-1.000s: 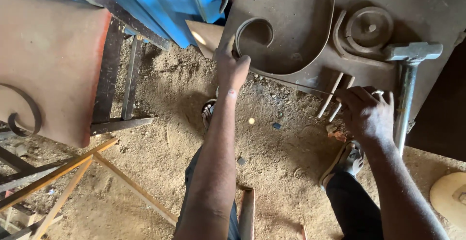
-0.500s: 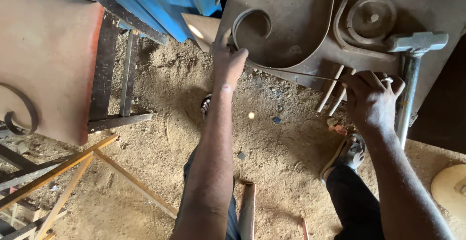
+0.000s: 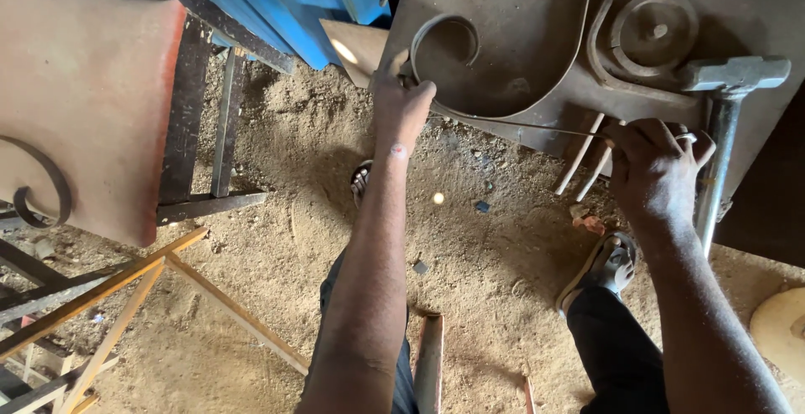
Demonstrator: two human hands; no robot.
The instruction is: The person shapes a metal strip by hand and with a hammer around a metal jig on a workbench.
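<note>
Left hand (image 3: 401, 108) is kept clamped on the scrolled metal strip (image 3: 449, 41). Right hand (image 3: 654, 171) has been closed tighter around the rods (image 3: 579, 156) at the plate's edge; bending is judged underway.

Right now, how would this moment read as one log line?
left hand: gripping scrolled metal strip | right hand: at plate edge by hammer | surface: metal plate

A metal work plate (image 3: 520, 12) carries a scrolled strip (image 3: 449, 41) and a hammer (image 3: 725, 121)

Both arms reach forward, left hand (image 3: 401, 106) and right hand (image 3: 656, 171) curled (fingers closed).
</note>
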